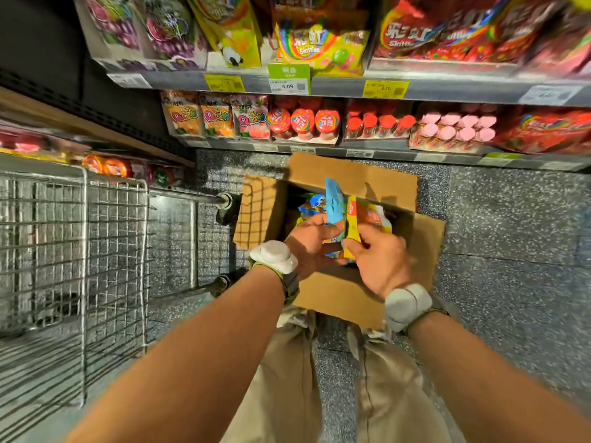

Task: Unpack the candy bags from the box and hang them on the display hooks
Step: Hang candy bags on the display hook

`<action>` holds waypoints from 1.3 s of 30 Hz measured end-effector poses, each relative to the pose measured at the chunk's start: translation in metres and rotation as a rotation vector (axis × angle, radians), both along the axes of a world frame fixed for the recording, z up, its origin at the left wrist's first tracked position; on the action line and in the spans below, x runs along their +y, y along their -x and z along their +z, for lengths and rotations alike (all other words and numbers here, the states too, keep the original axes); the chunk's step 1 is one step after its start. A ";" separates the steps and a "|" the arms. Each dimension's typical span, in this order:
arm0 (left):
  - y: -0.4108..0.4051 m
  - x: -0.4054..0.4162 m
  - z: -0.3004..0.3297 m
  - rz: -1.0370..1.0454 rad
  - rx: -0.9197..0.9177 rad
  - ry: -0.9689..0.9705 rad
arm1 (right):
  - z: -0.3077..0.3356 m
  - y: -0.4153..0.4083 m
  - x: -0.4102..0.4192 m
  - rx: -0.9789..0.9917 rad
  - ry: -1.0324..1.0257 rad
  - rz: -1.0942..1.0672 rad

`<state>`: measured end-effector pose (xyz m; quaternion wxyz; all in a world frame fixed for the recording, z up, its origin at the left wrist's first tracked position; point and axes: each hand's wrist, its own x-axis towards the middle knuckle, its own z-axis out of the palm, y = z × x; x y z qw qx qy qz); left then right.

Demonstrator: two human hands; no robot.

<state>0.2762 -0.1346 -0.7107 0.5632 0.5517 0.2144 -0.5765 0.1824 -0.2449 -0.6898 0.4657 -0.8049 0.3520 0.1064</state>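
An open cardboard box (355, 179) stands on the speckled floor in front of the shelves, flaps spread out. Over its opening my left hand (308, 243) holds a blue candy bag (335, 199) that stands upright. My right hand (382, 262) grips a yellow and orange candy bag (367, 215) right beside the blue one. More bags (308, 204) lie inside the box, partly hidden by my hands. Both wrists carry white bands.
A wire cart (83, 251) stands at the left, close to the box. Shelves (351, 87) of candy bags and jars with price tags run across the top. Speckled floor (511, 282) stretches out to the right of the box. My legs are below the box.
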 end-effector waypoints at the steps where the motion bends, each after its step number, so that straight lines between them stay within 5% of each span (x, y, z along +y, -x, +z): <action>1: 0.000 -0.002 0.003 -0.010 -0.004 -0.006 | 0.005 -0.002 0.000 -0.011 0.013 0.012; 12: 0.000 -0.024 0.073 -0.112 -0.101 -0.049 | 0.070 -0.002 -0.009 0.043 0.239 -0.003; 25: -0.019 -0.012 0.189 -0.141 -0.420 -0.188 | 0.175 0.004 -0.039 -0.031 -0.141 -0.254; 39: -0.033 0.015 0.308 -0.118 -0.657 -0.040 | 0.313 -0.026 -0.054 -0.208 -0.525 -0.132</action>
